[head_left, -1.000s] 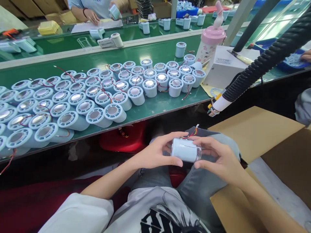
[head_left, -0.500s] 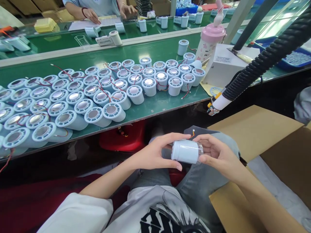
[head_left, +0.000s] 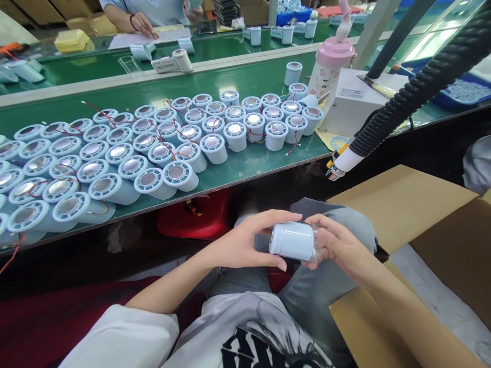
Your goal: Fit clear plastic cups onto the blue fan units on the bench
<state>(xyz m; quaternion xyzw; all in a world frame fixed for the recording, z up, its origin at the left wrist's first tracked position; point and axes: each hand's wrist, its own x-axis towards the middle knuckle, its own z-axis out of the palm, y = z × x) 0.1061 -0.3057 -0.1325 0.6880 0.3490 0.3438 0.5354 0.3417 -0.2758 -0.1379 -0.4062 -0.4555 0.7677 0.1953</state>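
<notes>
Over my lap I hold a pale blue cylinder lying on its side, with a clear film at its right end. My left hand is wrapped round its left end, thumb below and fingers on top. My right hand is closed on the right end, over the film. Ahead on the green workbench stand several like cylinders with shiny metal tops and thin red wires.
An open cardboard box lies at my right. A black corrugated hose hangs over it, ending near the bench edge. A white machine box and a pink bottle stand at the right. Another person's hand works across the far bench.
My right fingers have closed in over the cylinder's right end, and the red wire tip that showed above it is now hidden. The cylinder has shifted only slightly.
</notes>
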